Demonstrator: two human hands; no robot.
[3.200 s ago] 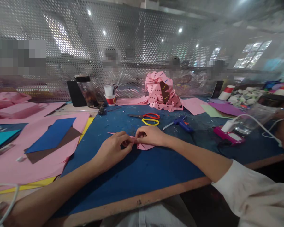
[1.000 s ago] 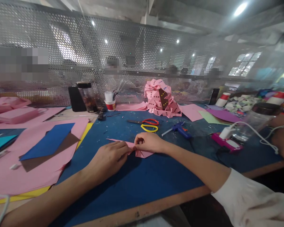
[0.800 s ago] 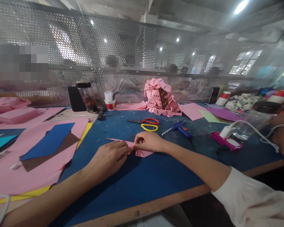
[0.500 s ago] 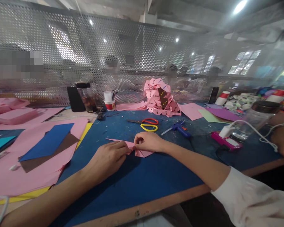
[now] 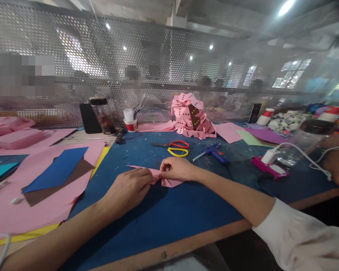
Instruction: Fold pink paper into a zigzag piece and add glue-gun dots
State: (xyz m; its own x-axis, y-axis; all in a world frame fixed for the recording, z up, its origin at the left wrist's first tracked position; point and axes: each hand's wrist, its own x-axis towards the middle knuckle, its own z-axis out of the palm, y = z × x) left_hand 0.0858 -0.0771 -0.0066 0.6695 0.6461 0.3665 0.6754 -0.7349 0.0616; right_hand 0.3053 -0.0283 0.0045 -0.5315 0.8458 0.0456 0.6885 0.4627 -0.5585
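A small piece of pink paper with folds lies on the blue table mat, under both of my hands. My left hand is closed on its left part, fingers bent over the paper, while a thin pink point sticks out past the knuckles. At the paper's middle, the thumb and forefinger of my right hand pinch it. Just beyond the hands rest scissors with red and yellow handles. To their right lies a blue glue gun.
Behind stands a pink paper construction with dotted pieces. Large pink sheets bear blue and brown paper at left. On the right are a magenta power strip with a white cable, a clear jar and another person's arm.
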